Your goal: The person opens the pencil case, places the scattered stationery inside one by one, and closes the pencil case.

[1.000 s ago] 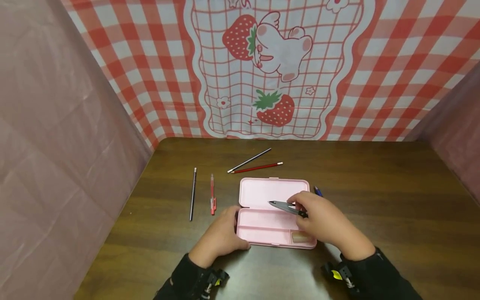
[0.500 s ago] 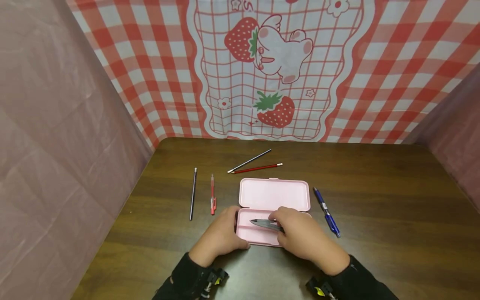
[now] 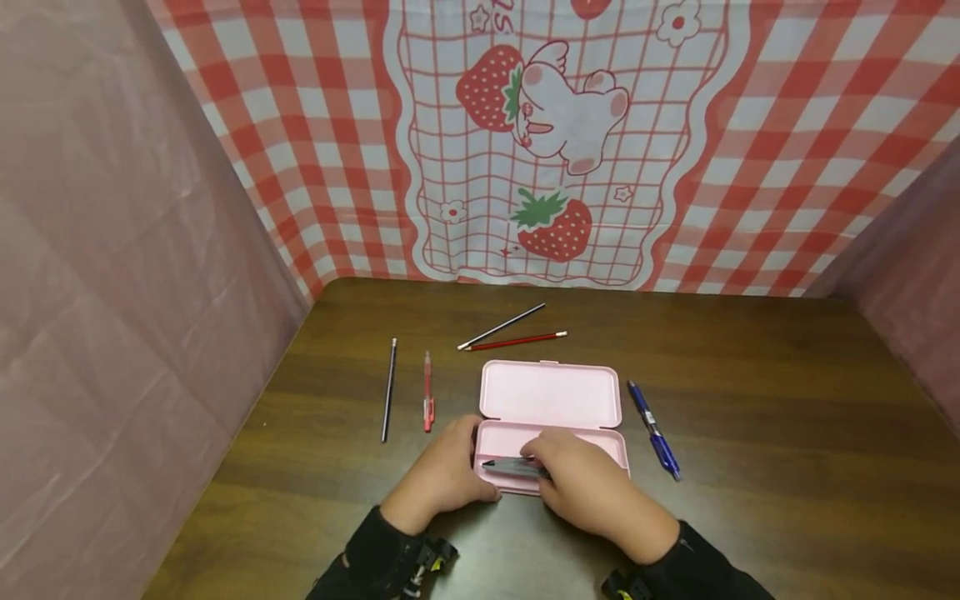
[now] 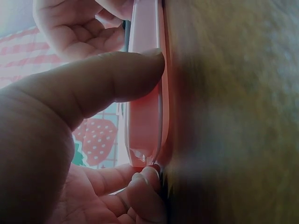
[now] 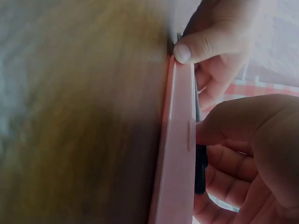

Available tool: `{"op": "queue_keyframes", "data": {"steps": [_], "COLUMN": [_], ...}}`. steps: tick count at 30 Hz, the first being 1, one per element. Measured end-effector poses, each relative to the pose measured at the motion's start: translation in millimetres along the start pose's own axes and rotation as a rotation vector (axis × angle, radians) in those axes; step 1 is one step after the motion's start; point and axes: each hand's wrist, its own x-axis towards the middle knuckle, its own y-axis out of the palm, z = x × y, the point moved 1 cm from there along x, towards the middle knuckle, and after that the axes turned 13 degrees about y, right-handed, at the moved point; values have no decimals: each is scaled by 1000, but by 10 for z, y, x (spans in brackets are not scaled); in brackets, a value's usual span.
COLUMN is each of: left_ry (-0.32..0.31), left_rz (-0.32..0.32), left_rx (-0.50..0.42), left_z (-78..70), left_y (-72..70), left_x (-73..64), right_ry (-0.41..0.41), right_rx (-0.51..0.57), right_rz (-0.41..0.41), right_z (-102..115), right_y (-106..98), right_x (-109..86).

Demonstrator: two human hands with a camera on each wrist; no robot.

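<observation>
Dark pencil [image 3: 388, 390]: on counter [image 3: 750, 417], left of & beyond L hand, well apart; not in case.
Red pen [image 3: 428, 392]: also on counter, just beyond L hand; not in case.
L hand [image 3: 438, 471]: curled round case's left end, thumb on front wall, fingers at the end; steadying it, I'd say.
Back pencil [image 3: 501, 326] & red pencil [image 3: 516, 341]: both out on counter, well beyond L hand; left ends v. close, can't tell if touching.
Case [image 3: 501, 436]: btwn the hands, on counter; lid [image 3: 551, 392] folded back, away from hands. Opening done, lid not shut. Part of inside hidden by R hand, so contents there unknown.
Gray tool [image 3: 510, 467]: in R hand, lengthwise at front slot, tip twd L hand. Placing looks approx. done, judging by position; can't tell if it touches bottom. R wrist view: black part above rim.
R hand [image 3: 581, 483]: over case, thumb & fingers pinching gray tool; release not yet done.
Blue pen [image 3: 655, 431]: on counter, right of & beyond R hand, near case; not in it.
</observation>
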Motion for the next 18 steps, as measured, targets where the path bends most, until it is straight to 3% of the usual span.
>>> {"op": "queue_keyframes", "data": {"steps": [18], "left_ry": [-17], "left_rz": [7], "left_rx": [-7], "left_z": [22], "left_y": [15], "left_x": [8], "right_ry": [-23], "right_rx": [-6], "right_rz": [78], "right_z": [14], "right_y": [-49], "right_x": [20]}}
